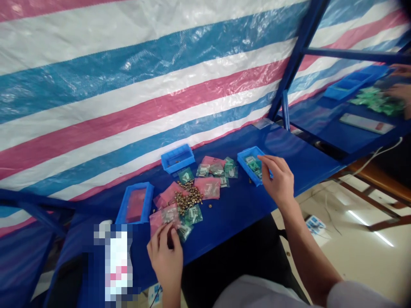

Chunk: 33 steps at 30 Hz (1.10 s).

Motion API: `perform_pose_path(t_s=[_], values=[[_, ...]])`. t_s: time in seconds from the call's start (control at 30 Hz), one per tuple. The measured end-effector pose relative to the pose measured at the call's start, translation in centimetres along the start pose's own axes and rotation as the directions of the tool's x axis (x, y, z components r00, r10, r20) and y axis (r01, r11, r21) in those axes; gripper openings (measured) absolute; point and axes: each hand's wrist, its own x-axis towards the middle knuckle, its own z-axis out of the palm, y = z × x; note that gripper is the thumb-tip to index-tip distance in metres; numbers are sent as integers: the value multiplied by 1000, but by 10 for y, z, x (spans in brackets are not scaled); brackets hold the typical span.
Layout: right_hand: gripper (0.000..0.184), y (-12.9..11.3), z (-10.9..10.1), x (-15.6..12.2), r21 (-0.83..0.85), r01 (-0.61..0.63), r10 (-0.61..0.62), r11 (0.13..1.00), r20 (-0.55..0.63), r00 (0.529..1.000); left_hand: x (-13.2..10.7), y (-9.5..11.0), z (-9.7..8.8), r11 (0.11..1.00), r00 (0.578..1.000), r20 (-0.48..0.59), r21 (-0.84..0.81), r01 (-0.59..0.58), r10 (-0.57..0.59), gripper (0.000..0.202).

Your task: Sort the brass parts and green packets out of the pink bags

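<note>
My left hand (165,254) is at the near left of a pile, its curled fingertips and thumb closed at the lower edge of a pink plastic bag (169,213) of small parts. My right hand (278,179) is over the near side of the right blue bin (246,171), thumb and fingers drawn together; anything between them is too small to make out. Green bags (252,163) lie in that bin. Between my hands are loose brass-coloured metal fittings (188,196), with pink bags (208,188) and green bags (193,214) of parts around them.
At the back stands a blue bin (177,159) with a few small pieces; another blue bin (148,203) at left holds a pink bag. A blurred-out bright object (118,261) lies near left. Beyond the blue frame (287,85), another person's hands (400,87) are by green bags (377,101).
</note>
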Motion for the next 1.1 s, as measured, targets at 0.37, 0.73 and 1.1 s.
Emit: perform_pose_path(t_s=[0.37, 0.73, 1.1], values=[[18, -69, 43, -49, 126, -13, -24, 992, 284, 959, -2, 3, -3, 999, 998, 28, -5, 50, -50, 23], [19, -101, 76, -80, 280, 142, -270, 950, 501, 822, -3, 3, -2, 997, 997, 39, -21, 70, -69, 23], [10, -101, 72, -68, 440, 32, -212, 897, 366, 906, -7, -3, -2, 996, 995, 58, -43, 79, -76, 25]])
